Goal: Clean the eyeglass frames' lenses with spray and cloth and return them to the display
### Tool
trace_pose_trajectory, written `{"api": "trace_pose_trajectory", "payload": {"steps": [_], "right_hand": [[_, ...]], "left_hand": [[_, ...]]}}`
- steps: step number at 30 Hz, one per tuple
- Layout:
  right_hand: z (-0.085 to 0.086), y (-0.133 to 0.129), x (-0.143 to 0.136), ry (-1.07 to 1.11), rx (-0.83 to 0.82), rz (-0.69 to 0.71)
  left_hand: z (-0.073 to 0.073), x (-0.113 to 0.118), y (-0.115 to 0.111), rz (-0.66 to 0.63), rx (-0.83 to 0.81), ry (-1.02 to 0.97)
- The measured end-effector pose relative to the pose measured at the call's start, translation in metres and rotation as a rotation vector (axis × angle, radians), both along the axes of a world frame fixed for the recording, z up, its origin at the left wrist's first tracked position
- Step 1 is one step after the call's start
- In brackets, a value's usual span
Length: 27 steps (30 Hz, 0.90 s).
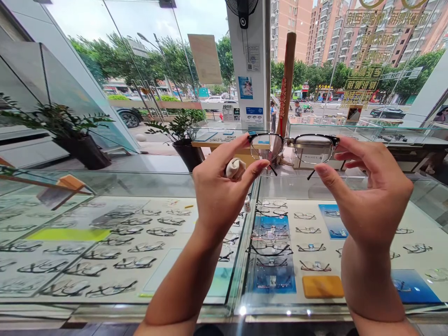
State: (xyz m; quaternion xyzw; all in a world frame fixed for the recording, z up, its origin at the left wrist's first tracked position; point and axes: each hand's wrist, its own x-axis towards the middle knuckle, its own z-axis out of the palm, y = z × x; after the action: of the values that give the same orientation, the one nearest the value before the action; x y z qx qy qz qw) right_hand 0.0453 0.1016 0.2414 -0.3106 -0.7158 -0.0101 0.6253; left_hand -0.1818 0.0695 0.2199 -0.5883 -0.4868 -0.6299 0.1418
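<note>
A pair of eyeglasses (289, 141) with dark upper rims and clear lenses is held up at eye level between both hands. My left hand (224, 179) pinches the frame's left end between thumb and fingers. A crumpled off-white cloth (235, 168) is tucked in the same hand's curled fingers. On the other end, my right hand (373, 186) grips the frame near the hinge, its thumb below the lens and other fingers partly curled behind. The two dark temple tips point down between the hands.
Below stands a glass display counter (238, 298) with rows of spectacles inside. A tan case (322, 286) and a small white bottle (247, 204) are there too. Potted plants (185, 151), a pillar (249, 65) and a wooden post (287, 79) stand beyond, before windows facing a street.
</note>
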Motion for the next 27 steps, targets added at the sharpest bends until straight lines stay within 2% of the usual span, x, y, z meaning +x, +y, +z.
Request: {"api": "trace_pose_trajectory", "payload": {"steps": [27], "right_hand": [[-0.0012, -0.0016, -0.0006, -0.019, -0.007, -0.041]], "left_hand": [[0.0056, 0.0018, -0.0022, 0.007, -0.004, 0.027]]}}
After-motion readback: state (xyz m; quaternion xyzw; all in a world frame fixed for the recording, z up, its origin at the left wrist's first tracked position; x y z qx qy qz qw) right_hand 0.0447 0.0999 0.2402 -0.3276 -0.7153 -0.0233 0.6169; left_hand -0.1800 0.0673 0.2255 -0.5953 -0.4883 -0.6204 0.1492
